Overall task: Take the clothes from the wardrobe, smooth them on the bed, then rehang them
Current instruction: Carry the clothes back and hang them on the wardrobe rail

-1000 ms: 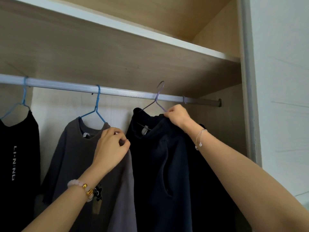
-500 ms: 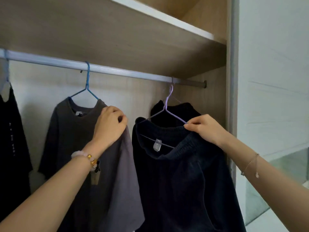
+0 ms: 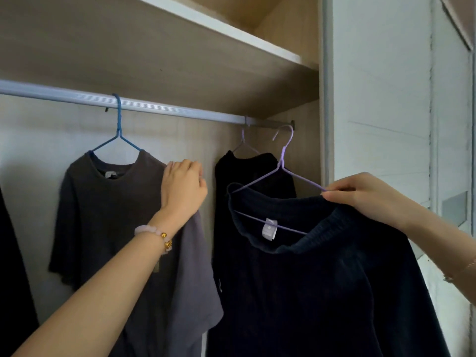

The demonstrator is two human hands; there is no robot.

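Wardrobe (image 3: 309, 119): 1, open, hanging space in view
Shelf (image 3: 154, 47): 1, directly above the rail
Rail (image 3: 180, 109): 1, metal, runs left to right under the shelf

Garments: 4 counted
(a) navy garment (image 3: 322, 292), largest in view, front right. It is off the rail, hanging from the held lilac hanger in front of the wardrobe's right side
(b) grey T-shirt (image 3: 103, 202), on the rail, left of centre
(c) black garment (image 3: 257, 168), on the rail at far right, lower part hidden behind (a)
(d) dark garment (image 3: 10, 266) at the left edge, cut off by the frame; what carries it cannot be seen

Hands: 2, well apart
Left hand (image 3: 184, 186) is on the grey T-shirt's shoulder nearer (a), fingers curled round the fabric edge
Right hand (image 3: 360, 194) pinches the outer end of the held hanger's arm together with the navy garment's edge

Hangers: 3 counted
Blue hanger (image 3: 119, 124): 1, hooked over the rail, carries (b)
Held lilac hanger (image 3: 281, 164): 1, tilted, hook just below the rail's right end and not over it
Second lilac hanger (image 3: 243, 140): 1, on the rail, carries (c)

Bracelets: 2. Bead bracelet (image 3: 154, 231), pale pink with gold beads, on the left wrist; thin chain bracelet (image 3: 463, 269) on the right wrist

White label (image 3: 269, 229): 1, inside the navy garment's ribbed edge, touching the hanger's lower bar
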